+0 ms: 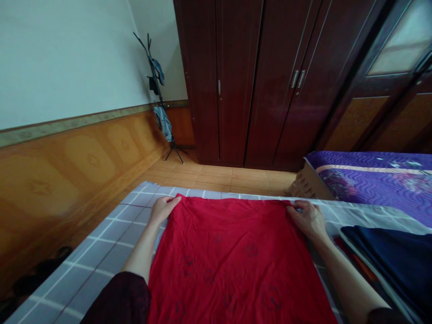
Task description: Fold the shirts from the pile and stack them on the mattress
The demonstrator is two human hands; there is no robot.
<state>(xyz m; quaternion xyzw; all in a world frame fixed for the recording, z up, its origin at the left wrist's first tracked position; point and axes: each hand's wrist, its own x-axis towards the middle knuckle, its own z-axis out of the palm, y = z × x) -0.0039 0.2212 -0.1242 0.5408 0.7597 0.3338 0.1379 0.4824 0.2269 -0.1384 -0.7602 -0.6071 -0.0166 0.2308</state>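
Note:
A red garment [236,252] with faint dark printed motifs lies spread out and slightly wrinkled in front of me; its near end runs out of view. My left hand [164,209] pinches its far left corner between thumb and fingers. At the far right corner, my right hand [308,219] grips the fabric, with the fingers curled over the edge. The cloth's far edge stretches nearly straight between both hands. Beneath it is a grey checked sheet [111,234] with white lines.
To the right sits a stack of folded clothes [388,265], dark blue on top. Beyond it is a bed with a purple quilted cover [378,175]. A dark red wardrobe [249,90] stands across the tiled floor [216,175], beside a coat stand [157,85] with hanging items.

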